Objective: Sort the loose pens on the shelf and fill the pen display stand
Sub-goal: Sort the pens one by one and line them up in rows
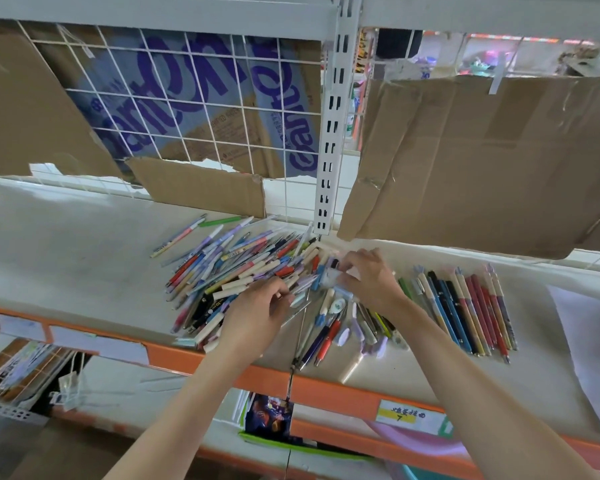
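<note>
A big loose heap of mixed pens (236, 268) lies on the white shelf (66, 258). My left hand (257, 310) rests on the heap's near right side, fingers curled round a pale pen (300, 289). My right hand (368, 275) is just right of the heap, fingertips pinching a small light-blue pen piece (329, 276). Below my hands lies a smaller group of pens (336, 323). A neat row of sorted pens (465, 306) lies further right. No pen display stand is in view.
Torn cardboard sheets (482, 161) hang on the wire grid backing (187, 109) behind the shelf. A white slotted upright (331, 133) divides the bays. A white paper sheet (589, 344) lies far right. The orange shelf edge (326, 386) carries a price label (409, 415); stock fills the shelf below.
</note>
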A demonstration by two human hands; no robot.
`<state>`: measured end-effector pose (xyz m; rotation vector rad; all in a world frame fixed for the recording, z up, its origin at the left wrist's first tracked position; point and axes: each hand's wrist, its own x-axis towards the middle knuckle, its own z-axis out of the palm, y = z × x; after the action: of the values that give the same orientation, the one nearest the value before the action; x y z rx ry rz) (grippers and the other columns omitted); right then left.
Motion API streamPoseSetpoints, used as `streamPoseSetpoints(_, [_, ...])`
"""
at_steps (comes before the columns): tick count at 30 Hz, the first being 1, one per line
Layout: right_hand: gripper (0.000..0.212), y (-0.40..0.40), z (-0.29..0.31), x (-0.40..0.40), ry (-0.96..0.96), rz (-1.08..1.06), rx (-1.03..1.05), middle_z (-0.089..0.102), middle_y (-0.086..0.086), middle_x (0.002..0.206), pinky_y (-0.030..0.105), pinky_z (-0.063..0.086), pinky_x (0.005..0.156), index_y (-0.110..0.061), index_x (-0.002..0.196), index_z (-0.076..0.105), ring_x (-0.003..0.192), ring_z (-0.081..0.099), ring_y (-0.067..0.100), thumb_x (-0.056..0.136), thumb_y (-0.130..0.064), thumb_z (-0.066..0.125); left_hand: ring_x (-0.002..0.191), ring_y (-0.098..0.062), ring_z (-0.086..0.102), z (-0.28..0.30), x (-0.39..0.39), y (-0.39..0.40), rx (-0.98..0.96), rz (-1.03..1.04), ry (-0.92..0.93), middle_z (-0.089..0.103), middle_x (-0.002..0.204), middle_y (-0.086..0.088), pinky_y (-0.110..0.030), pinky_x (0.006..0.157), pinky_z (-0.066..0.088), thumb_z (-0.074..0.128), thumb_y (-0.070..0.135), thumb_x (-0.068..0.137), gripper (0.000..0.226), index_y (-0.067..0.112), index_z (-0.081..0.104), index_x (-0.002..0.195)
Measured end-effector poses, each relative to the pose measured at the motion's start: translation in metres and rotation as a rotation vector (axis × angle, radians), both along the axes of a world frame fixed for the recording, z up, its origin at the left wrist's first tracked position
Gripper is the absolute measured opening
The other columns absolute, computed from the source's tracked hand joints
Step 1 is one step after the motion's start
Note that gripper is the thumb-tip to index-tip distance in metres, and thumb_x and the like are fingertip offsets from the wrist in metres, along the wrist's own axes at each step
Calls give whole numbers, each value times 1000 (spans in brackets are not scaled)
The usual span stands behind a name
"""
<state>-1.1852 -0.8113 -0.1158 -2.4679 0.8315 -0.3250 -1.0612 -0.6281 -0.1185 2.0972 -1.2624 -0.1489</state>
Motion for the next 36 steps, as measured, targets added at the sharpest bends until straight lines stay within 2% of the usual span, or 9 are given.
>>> streamPoseSetpoints(4, [7, 8, 7, -7, -183, 93, 153, 61, -11, 85, 18, 46, 74, -16, 92, 63, 81, 57, 8, 89, -11, 60, 64, -6, 55, 1, 0, 2, -4, -8, 13, 63, 78, 9, -30, 55, 43, 54, 31, 93, 13, 20, 60, 91])
streamPoseSetpoints(10, [13, 10, 12, -13, -272, 42, 291, 65, -10, 92, 2, 40, 73, -23, 92, 64, 84, 57, -5, 90, -11, 60, 56, -4, 50, 2, 1, -2, -25, -7, 8, 57, 65, 11, -29, 51, 39, 55, 33, 92, 10, 25, 56, 86])
streamPoseSetpoints(15, [10, 12, 14, -13, -234, 79, 269, 66, -10, 90, 2, 40, 72, -19, 95, 65, 80, 56, -12, 90, -12, 60, 58, 2, 48, 3, -1, -2, -12, -17, -16, 56, 68, 15, -21, 49, 35, 56, 32, 92, 8, 25, 60, 90])
streamPoseSetpoints(18, [11, 15, 15, -11, -229, 116, 290, 65, -11, 88, 12, 45, 76, -23, 93, 64, 78, 57, -6, 90, -13, 61, 55, 2, 47, 6, -3, -4, -17, -54, 11, 53, 65, 17, -22, 50, 35, 57, 28, 91, 9, 21, 61, 91])
streamPoseSetpoints(24, [11, 29, 15, -11, -629, -11, 1009, 61, 3, 79, 16, 46, 61, -8, 94, 64, 69, 58, 6, 90, -5, 55, 53, 5, 50, 10, -8, -10, 16, -90, 409, 58, 65, 13, -9, 53, 38, 51, 24, 95, 16, 15, 64, 90])
streamPoseSetpoints(26, [12, 33, 16, -11, -697, -23, 1115, 60, -1, 71, 16, 46, 61, -7, 94, 65, 66, 56, 7, 87, -13, 56, 46, 2, 43, 11, -11, -12, 22, -88, 670, 56, 58, 11, -10, 45, 33, 50, 23, 96, 20, 18, 67, 85])
streamPoseSetpoints(28, [22, 39, 18, -8, -734, -47, 1111, 58, -3, 65, 18, 47, 62, -5, 92, 65, 64, 54, 8, 80, -22, 60, 45, -1, 41, 10, -13, -15, 5, -44, 773, 54, 54, 12, -10, 44, 30, 52, 23, 94, 20, 20, 68, 82])
streamPoseSetpoints(33, [20, 50, 16, -2, -831, -249, 1140, 52, 4, 66, 23, 45, 59, -2, 86, 56, 61, 49, 13, 85, -22, 59, 64, 1, 53, 4, -30, -30, -1, 52, 451, 61, 72, 16, -9, 57, 38, 56, 24, 92, 11, 23, 66, 90])
streamPoseSetpoints(36, [13, 51, 19, -2, -832, -284, 1127, 55, 8, 73, 24, 46, 59, -5, 91, 55, 61, 52, 14, 94, -17, 51, 58, -4, 53, 7, -29, -34, 9, -10, 467, 61, 69, 12, -9, 56, 41, 55, 24, 93, 12, 21, 67, 91])
